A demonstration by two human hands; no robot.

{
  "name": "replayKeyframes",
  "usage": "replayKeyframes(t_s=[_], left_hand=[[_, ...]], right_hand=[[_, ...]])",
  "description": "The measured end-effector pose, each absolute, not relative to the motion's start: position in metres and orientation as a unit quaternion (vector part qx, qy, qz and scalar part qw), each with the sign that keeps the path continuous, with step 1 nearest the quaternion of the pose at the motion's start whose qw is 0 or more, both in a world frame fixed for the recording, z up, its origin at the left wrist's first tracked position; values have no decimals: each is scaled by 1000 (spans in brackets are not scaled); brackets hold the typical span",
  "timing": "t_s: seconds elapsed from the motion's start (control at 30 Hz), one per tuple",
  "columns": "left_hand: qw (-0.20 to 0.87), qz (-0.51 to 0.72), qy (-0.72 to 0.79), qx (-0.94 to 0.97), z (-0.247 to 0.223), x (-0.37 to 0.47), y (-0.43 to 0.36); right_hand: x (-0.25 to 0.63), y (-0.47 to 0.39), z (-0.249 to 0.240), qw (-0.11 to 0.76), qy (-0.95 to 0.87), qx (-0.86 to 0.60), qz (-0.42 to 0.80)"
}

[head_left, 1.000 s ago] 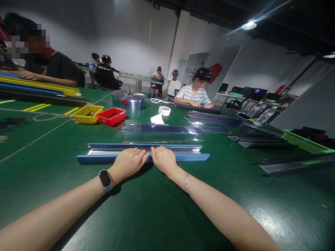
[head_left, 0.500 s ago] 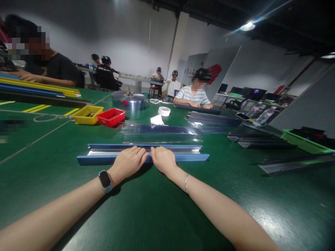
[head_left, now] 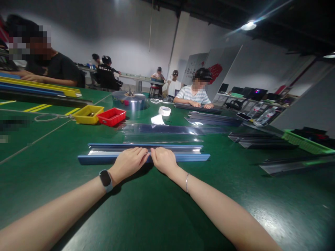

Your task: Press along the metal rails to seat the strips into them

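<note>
A blue channel-shaped profile (head_left: 96,159) lies crosswise on the green table (head_left: 157,209), with a pale strip visible inside its trough. My left hand (head_left: 131,161), below a wrist with a dark-faced watch, has its fingers curled over the middle of the profile. Close beside it, my right hand (head_left: 164,159) curls over the same profile, a thin bracelet on that wrist. Both thumbs point toward each other. What the fingertips pinch is hidden by the hands. Just beyond the profile lie clear plastic strips (head_left: 170,129).
Yellow (head_left: 89,115) and red (head_left: 112,117) bins stand at back left, near a film roll (head_left: 129,101). White tape (head_left: 164,111) sits behind the strips. Dark profiles (head_left: 282,167) and a green basket (head_left: 306,143) lie right. Two people work across the table.
</note>
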State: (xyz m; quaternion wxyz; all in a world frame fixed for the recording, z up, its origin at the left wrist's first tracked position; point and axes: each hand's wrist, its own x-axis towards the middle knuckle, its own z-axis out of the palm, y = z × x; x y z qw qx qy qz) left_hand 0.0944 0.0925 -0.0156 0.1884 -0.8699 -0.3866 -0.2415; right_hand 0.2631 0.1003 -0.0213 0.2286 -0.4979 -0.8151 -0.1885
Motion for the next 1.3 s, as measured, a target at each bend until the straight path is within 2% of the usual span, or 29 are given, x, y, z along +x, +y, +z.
replayKeyframes(t_s=[0.3, 1.13, 1.3], left_hand=[[202, -224, -373, -878, -19, 92, 96], [211, -232, -383, -869, -18, 95, 96], [203, -219, -391, -871, -18, 95, 96]], right_hand=[[262, 100, -21, 246, -814, -493, -186], [258, 105, -17, 152, -825, -514, -180], [258, 106, -19, 169, -819, -519, -179]])
